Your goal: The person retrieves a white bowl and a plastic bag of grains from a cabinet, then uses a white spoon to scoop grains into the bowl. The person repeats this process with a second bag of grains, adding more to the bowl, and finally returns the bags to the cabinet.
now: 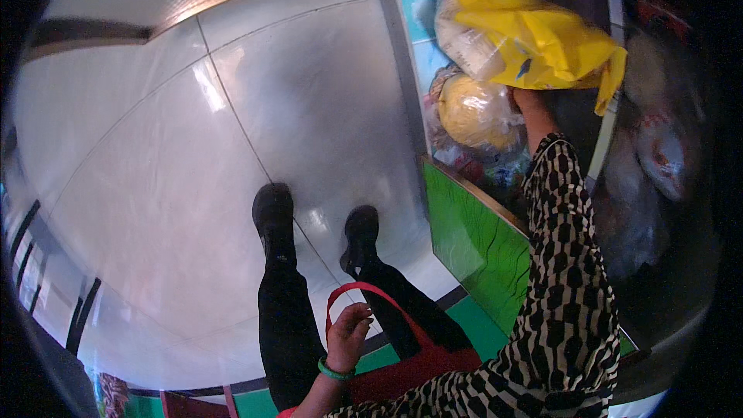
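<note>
My right hand (524, 100) reaches into an open cabinet compartment. Its fingers are mostly hidden at the lower edge of a yellow plastic bag (540, 35), so its grip cannot be made out. The yellow bag is slightly blurred, and a pale part shows on its left side. Just left of that hand sits a round yellow bundle (473, 107) in clear plastic. Low in front of my body, my left hand (349, 328), with a green bangle at the wrist, has loosely bent fingers and holds nothing visible. It lies within the loop of a red strap (377, 290) joined to red fabric (400, 374).
A green panel (476, 238) borders the compartment's near side. Plastic-wrapped things (662, 154) lie in shadow to the right, beyond a pale upright edge (606, 133). My black shoes (273, 209) stand on glossy pale floor tiles (157, 174). Dark bars (84, 313) appear at the lower left.
</note>
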### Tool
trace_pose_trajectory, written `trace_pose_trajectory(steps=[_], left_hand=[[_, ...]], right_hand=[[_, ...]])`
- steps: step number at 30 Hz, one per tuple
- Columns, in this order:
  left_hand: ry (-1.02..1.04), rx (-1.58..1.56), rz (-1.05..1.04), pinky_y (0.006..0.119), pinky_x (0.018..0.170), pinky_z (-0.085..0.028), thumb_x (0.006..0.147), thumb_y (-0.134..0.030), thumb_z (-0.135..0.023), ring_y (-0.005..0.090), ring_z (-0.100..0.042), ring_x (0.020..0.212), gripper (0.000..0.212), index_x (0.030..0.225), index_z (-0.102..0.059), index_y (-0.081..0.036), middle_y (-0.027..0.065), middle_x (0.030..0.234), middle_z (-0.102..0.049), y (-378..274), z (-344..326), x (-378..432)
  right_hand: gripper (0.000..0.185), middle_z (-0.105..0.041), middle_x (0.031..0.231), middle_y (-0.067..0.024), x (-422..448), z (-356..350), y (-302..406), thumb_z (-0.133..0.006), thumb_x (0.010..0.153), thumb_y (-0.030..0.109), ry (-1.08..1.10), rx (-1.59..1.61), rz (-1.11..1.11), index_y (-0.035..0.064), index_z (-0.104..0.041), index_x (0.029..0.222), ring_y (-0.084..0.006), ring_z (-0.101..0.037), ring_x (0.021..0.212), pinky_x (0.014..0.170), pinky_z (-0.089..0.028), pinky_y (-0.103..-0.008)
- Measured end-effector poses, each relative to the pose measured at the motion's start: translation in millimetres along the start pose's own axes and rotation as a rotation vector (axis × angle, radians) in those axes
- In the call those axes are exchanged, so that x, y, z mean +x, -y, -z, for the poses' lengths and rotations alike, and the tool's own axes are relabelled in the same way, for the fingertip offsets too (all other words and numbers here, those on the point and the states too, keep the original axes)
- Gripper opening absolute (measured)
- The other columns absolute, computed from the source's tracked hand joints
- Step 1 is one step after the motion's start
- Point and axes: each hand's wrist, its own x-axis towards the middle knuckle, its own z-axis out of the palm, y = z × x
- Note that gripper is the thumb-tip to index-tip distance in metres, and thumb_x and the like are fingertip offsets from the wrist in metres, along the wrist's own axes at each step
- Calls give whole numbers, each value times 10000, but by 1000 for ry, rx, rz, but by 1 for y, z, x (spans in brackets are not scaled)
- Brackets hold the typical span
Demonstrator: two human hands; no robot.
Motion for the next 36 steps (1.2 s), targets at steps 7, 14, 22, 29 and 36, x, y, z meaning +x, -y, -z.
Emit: trace_pose_trajectory(steps=[7, 14, 22, 29, 36], left_hand=[[8, -89, 90, 252, 825, -443, 813, 79, -481, 133, -557, 919, 300, 1099, -510, -4, 63, 993, -572, -11, 3, -6], [-9, -68, 59, 238, 746, -459, 825, 53, -484, 126, -562, 874, 278, 1092, -518, -18, 42, 953, -579, 0, -3, 15], [17, -136, 122, 251, 733, -461, 845, 16, -479, 138, -563, 867, 280, 1118, -494, -46, 56, 976, -565, 3, -9, 60], [67, -180, 144, 254, 730, -456, 850, 9, -486, 138, -566, 854, 293, 1136, -477, -51, 53, 969, -570, 10, 0, 86], [66, -176, 103, 247, 730, -446, 848, 23, -477, 138, -557, 852, 293, 1133, -477, -46, 54, 964, -563, 17, -11, 84]], right_hand=[[484, -431, 1300, -84, -2, 4, 8, -388, 890, 398, 52, -76, -21, 100, -433, 1267, -234, -405, 1193, 969, -334, -378], [494, -413, 1318, -78, 5, 8, -7, -383, 891, 408, 136, -139, -97, 101, -424, 1276, -226, -388, 1210, 981, -320, -378], [506, -392, 1338, -71, 0, -21, -13, -377, 893, 419, 208, -226, -151, 103, -413, 1286, -217, -368, 1228, 994, -304, -379], [517, -375, 1356, -65, 5, -27, -19, -373, 894, 429, 196, -244, -181, 105, -404, 1295, -209, -351, 1244, 1005, -290, -380], [567, -321, 1396, -57, 7, -29, -27, -372, 889, 466, 230, -183, -184, 104, -366, 1326, -204, -297, 1286, 1042, -243, -390]])
